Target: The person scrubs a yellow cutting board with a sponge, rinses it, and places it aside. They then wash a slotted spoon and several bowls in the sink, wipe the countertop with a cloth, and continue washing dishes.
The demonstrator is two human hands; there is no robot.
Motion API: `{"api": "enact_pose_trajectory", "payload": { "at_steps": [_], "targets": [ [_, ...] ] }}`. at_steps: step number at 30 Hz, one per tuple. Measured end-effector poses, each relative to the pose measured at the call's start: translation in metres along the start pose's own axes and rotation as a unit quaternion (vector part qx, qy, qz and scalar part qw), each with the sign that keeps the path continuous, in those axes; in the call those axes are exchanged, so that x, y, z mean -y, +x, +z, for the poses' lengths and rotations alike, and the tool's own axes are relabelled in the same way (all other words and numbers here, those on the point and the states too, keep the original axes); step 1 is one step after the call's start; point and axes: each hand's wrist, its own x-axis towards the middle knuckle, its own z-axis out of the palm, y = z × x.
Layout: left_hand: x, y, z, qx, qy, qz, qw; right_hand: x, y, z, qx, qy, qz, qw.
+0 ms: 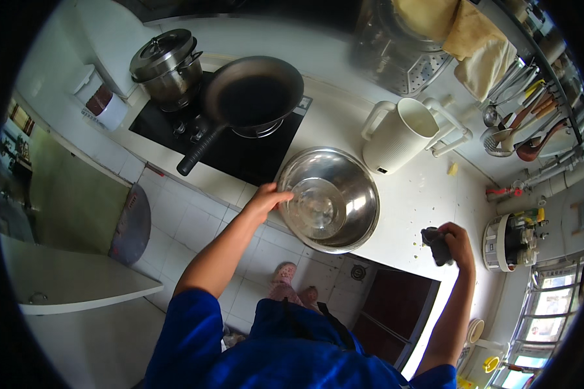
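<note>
My left hand (265, 200) grips the left rim of a stainless steel basin (362, 214), thumb over the edge. The basin sits at the counter's front edge and looks slightly tilted; a little clear liquid seems to lie in its bottom. Out to the right, my right hand (460, 244) holds a crumpled dark grey cloth (439, 245) over the white countertop (399, 204). Small greenish crumbs are scattered on the counter just left of the cloth.
A frying pan (253, 95) and a lidded steel pot (168, 70) stand on the black cooktop (253, 160). Behind the basin is a cream electric kettle (399, 136). Utensils (525, 116) hang at the right wall, above a round rack of bottles (511, 243).
</note>
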Motion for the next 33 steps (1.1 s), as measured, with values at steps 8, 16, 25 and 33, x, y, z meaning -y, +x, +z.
{"api": "enact_pose_trajectory", "payload": {
  "at_steps": [8, 16, 25, 33],
  "targets": [
    [0.064, -0.24, -0.111, -0.212, -0.093, 0.131, 0.964, -0.048, 0.001, 0.181, 0.033, 0.4, 0.005, 0.916],
    [0.19, -0.406, -0.183, -0.504, 0.001, 0.043, 0.863, 0.085, 0.064, 0.351, -0.095, 0.078, -0.282, 0.952],
    [0.118, -0.33, -0.141, -0.439, -0.116, -0.032, 0.89, 0.088, 0.176, 0.425, -0.049, -0.228, -0.296, 0.926],
    [0.049, -0.224, -0.145, -0.255, -0.122, -0.048, 0.958, 0.085, 0.349, 0.362, -0.21, -0.281, -0.207, 0.913]
  ]
}}
